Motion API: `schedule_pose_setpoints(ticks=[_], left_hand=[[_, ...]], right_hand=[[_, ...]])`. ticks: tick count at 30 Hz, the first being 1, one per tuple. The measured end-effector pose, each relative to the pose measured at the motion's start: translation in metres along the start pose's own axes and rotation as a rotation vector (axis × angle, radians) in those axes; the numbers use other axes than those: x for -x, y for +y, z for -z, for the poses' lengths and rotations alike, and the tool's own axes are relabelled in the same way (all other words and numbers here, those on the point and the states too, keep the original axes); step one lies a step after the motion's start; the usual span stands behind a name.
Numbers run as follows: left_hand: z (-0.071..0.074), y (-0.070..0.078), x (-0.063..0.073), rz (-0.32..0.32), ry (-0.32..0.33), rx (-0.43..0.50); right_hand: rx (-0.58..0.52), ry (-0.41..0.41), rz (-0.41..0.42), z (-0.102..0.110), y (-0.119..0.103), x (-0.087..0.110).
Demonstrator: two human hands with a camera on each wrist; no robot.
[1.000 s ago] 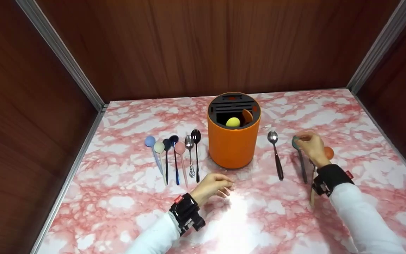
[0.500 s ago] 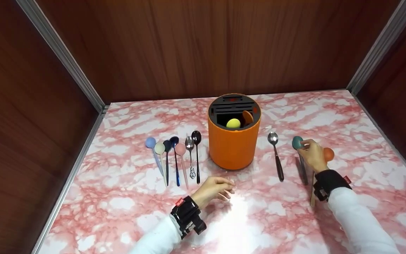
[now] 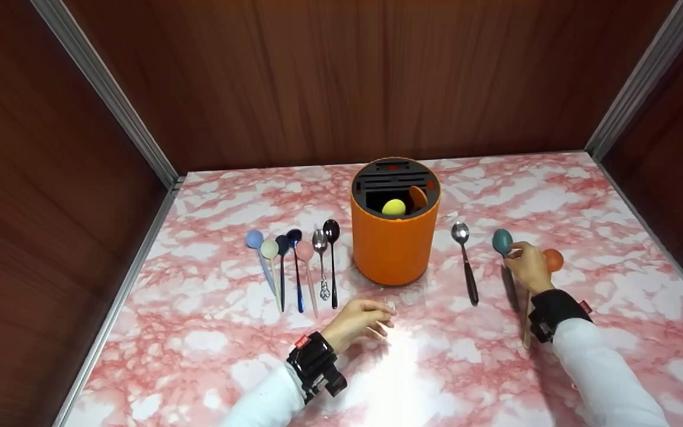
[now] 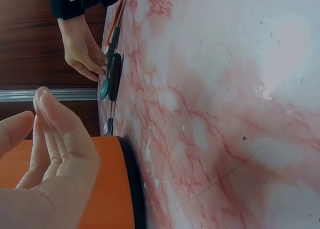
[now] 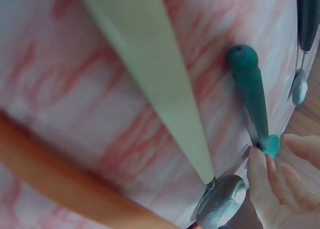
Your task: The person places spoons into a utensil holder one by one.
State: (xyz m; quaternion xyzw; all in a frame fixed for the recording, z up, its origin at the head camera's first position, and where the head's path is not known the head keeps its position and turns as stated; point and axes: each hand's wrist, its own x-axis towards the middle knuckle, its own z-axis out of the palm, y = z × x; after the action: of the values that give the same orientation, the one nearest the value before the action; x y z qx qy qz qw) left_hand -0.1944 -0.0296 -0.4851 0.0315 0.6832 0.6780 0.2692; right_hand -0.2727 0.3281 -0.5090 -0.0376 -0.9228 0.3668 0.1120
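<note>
On the right of the head view, my right hand (image 3: 530, 268) pinches a teal spoon (image 3: 502, 242) near its neck. The right wrist view shows the fingertips at that neck, with the teal handle (image 5: 255, 96) pointing back toward the wrist. My left hand (image 3: 358, 323) hangs over the table in front of the orange utensil holder (image 3: 393, 252), fingers loosely bent and holding nothing. An orange spoon (image 3: 553, 260) and a spoon with a pale green handle (image 5: 155, 84) lie beside the right hand, partly hidden by it in the head view.
A dark-handled metal spoon (image 3: 466, 261) lies between holder and right hand. Left of the holder, several spoons lie in a row, among them a pink spoon (image 3: 305, 251) and a light blue spoon (image 3: 254, 239). Inside the holder show a yellow head (image 3: 393, 207) and an orange one.
My right hand has slid from the teal spoon's bowl down to its neck, uncovering the bowl. The left hand has hardly moved.
</note>
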Motion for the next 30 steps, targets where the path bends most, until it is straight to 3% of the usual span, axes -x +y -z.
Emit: schedule_pose_setpoints(ticks=[14,20,25,30], left_hand=[[0.0016,-0.0017,0.0001,0.016,0.018,0.016],[0.0013,-0.0036,-0.0008,-0.035,0.004,-0.011],[0.0009,-0.0053,-0.0011,-0.051,-0.004,-0.009],[0.0006,-0.0072,-0.0016,-0.042,0.006,-0.007]], right_hand=[[0.058,-0.041,-0.031,-0.0028,0.0021,0.0012],[0.079,-0.058,-0.035,-0.0019,0.0002,0.0004],[0.091,-0.141,-0.099,0.0047,-0.0033,-0.0031],[0.034,-0.199,-0.175,0.006,-0.0074,-0.0032]])
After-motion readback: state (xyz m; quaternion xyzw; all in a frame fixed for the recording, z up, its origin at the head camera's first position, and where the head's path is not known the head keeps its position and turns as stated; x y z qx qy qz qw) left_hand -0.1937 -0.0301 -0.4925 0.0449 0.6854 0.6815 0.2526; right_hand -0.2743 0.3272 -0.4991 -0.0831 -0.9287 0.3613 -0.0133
